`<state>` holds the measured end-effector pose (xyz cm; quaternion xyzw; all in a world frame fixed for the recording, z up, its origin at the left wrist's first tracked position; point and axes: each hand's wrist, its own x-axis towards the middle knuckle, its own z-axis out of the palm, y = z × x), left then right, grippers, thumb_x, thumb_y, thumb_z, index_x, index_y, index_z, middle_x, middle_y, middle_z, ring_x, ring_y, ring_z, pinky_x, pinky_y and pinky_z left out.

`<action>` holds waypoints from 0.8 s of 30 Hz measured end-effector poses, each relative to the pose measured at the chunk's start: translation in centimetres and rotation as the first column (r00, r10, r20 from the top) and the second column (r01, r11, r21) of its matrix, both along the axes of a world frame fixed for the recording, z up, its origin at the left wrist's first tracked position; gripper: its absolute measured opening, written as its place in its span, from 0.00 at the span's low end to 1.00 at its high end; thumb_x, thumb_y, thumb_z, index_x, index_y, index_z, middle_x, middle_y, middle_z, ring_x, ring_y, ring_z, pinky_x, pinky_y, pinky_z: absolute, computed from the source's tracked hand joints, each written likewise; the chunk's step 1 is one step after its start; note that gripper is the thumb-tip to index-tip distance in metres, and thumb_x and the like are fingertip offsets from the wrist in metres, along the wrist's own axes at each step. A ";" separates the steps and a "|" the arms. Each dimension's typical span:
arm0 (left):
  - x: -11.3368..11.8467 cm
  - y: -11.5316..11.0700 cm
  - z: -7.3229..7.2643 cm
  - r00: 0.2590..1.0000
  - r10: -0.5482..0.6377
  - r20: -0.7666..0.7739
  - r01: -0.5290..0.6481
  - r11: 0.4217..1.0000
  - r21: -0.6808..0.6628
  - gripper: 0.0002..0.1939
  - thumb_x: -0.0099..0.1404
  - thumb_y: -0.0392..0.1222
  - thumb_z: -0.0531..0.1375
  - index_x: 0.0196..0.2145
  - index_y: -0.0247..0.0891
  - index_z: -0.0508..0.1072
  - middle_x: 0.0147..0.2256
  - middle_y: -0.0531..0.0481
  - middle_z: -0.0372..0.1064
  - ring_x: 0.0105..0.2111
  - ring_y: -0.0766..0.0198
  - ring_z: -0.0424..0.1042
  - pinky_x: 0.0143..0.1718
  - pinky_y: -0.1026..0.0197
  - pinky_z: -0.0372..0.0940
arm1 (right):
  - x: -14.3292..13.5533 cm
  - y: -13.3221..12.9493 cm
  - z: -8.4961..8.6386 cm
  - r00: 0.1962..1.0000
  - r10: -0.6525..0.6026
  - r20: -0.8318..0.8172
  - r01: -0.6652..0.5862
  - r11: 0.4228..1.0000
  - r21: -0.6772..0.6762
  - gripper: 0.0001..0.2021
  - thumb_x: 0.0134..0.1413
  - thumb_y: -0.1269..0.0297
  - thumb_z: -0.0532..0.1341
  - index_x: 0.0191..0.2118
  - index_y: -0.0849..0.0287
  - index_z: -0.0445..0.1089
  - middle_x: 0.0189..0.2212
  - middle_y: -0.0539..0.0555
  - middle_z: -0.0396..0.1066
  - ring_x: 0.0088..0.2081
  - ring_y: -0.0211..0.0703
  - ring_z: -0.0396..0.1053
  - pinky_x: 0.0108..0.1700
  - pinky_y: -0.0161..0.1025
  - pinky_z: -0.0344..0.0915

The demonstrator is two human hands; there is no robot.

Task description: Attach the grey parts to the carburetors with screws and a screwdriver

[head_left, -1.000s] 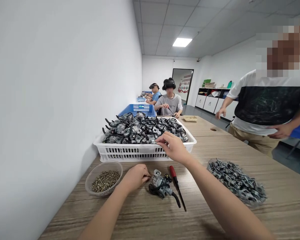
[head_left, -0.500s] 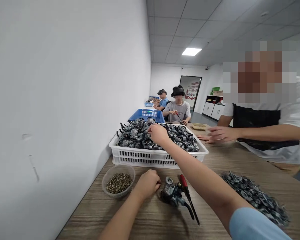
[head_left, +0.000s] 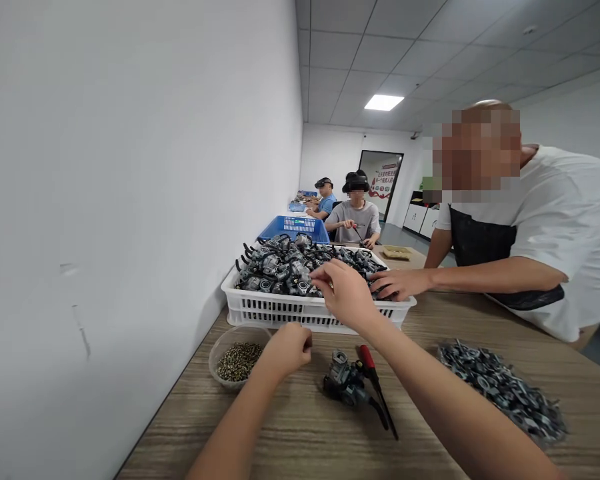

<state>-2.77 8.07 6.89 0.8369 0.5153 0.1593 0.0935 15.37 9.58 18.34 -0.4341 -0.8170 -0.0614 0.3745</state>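
Note:
My right hand (head_left: 344, 291) is over the front of a white crate (head_left: 290, 311) heaped with carburetor-like metal parts (head_left: 280, 261). Its fingers are pinched together, and whatever lies between them is too small to make out. My left hand (head_left: 289, 348) hovers with curled fingers beside a clear round bowl (head_left: 217, 375) of small brass-coloured screws (head_left: 239, 361); its fingertips are partly hidden. A single metal part with a black hose (head_left: 349, 380) lies on the table in front of me, and a red-handled screwdriver (head_left: 375, 380) rests against its right side.
At the right, a person's hand (head_left: 400, 283) reaches into the crate's right side. A pile of small grey parts (head_left: 500, 387) sits on the table (head_left: 430, 427) at the right. A blue crate (head_left: 294, 227) stands behind the white one, with a wall (head_left: 130, 200) along the left.
My right hand has drawn back towards me and rightward from the heap. My left hand has risen slightly, nearer the white crate. The person at the right has leaned in and put a hand on the crate's parts.

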 end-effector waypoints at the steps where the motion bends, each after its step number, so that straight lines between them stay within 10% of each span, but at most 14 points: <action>1: -0.4 -0.5 1.0 0.999 -0.003 0.033 0.003 1.000 0.016 0.09 0.64 0.32 0.65 0.38 0.36 0.86 0.39 0.41 0.84 0.42 0.50 0.81 0.47 0.55 0.72 | 1.1 -1.5 -0.9 0.999 0.035 -0.027 -0.035 0.999 0.022 0.04 0.73 0.70 0.65 0.46 0.55 0.78 0.42 0.55 0.79 0.44 0.48 0.77 0.46 0.42 0.71; 4: -1.6 -3.3 4.0 0.987 -0.016 0.157 0.007 0.999 0.053 0.09 0.65 0.33 0.64 0.39 0.37 0.85 0.35 0.47 0.81 0.36 0.56 0.79 0.41 0.59 0.70 | 4.5 -5.5 -4.0 0.953 0.277 -0.121 -0.263 0.957 0.122 0.06 0.75 0.71 0.63 0.48 0.54 0.79 0.39 0.54 0.77 0.40 0.46 0.76 0.42 0.41 0.72; 10: -2.6 -10.9 7.4 0.732 -0.224 0.643 0.252 0.966 0.050 0.09 0.64 0.31 0.66 0.37 0.40 0.86 0.35 0.50 0.79 0.30 0.66 0.75 0.28 0.68 0.68 | 7.7 -11.4 -9.0 0.817 0.498 -0.292 -0.473 0.867 0.155 0.10 0.71 0.76 0.66 0.50 0.53 0.79 0.37 0.53 0.77 0.37 0.43 0.75 0.40 0.40 0.74; 24: 0.1 -17.5 11.3 0.631 -0.404 0.663 0.439 0.890 0.124 0.14 0.57 0.21 0.67 0.36 0.37 0.83 0.36 0.51 0.80 0.23 0.77 0.66 0.20 0.77 0.59 | 6.2 -16.8 -10.8 0.441 0.581 -0.684 -0.668 0.721 0.181 0.07 0.72 0.69 0.71 0.48 0.47 0.84 0.39 0.52 0.79 0.39 0.42 0.78 0.42 0.40 0.77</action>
